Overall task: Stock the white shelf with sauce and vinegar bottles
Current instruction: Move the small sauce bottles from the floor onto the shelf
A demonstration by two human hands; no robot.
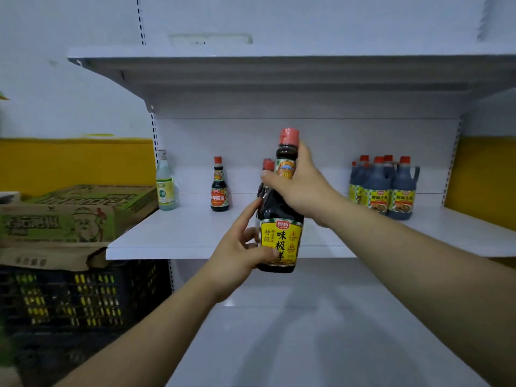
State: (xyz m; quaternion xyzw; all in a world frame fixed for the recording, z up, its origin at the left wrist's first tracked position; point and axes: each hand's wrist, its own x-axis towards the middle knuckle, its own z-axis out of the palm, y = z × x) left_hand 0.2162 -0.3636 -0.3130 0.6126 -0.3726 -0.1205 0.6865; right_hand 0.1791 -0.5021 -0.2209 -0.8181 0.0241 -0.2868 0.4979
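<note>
Dim, cool light fell from above the white shelf [195, 236]; soft, broad shadows lay below it. Its edges bowed with wide-angle distortion, and cardboard boxes [69, 219] left of it blurred.

The white shelf [195, 233] is lying bare along its front; a small dark bottle [219, 185], red-capped bottles [268, 165] and a jug cluster [385, 188] are standing behind, well apart; the upper shelf [251, 68] is capping headroom.

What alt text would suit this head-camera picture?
A person's right hand grips the neck of a dark sauce bottle while the left hand holds its base, before a white shelf bearing other bottles.
</note>
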